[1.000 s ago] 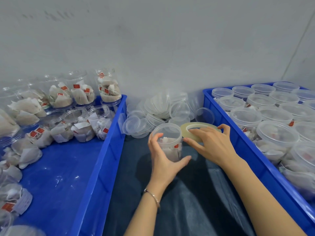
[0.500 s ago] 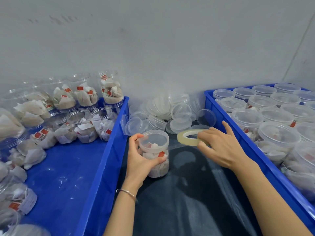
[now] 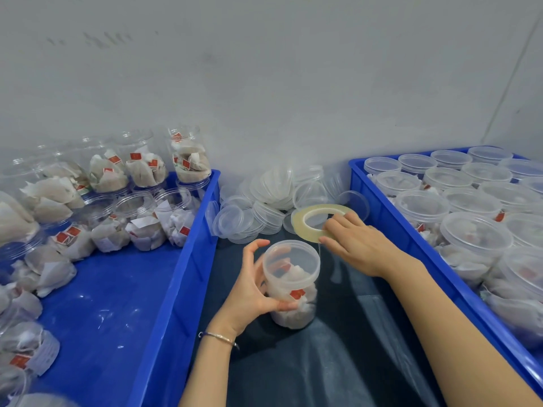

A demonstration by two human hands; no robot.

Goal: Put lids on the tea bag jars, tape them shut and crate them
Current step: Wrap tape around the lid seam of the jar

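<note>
The lidded jar [image 3: 291,284] was gripped by the left hand [image 3: 252,292] on the dark mat [image 3: 338,362] between two blue crates [image 3: 173,289]. The tape roll [image 3: 318,221] was pinched by the right hand [image 3: 361,245] just behind, a strand stretched down to the lid's rim.

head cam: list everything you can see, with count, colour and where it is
lidded jar: one, clear, tea bags inside, centre on the dark sheet
tape roll: one, clear yellowish, above the jar
loose lids: a pile, clear, by the wall between the crates
left crate: one, blue, holds open jars of tea bags
right crate: one, blue, holds lidded jars
dark sheet: one, between crates
left hand: grips the jar; bracelet on wrist
right hand: holds the tape roll
</note>
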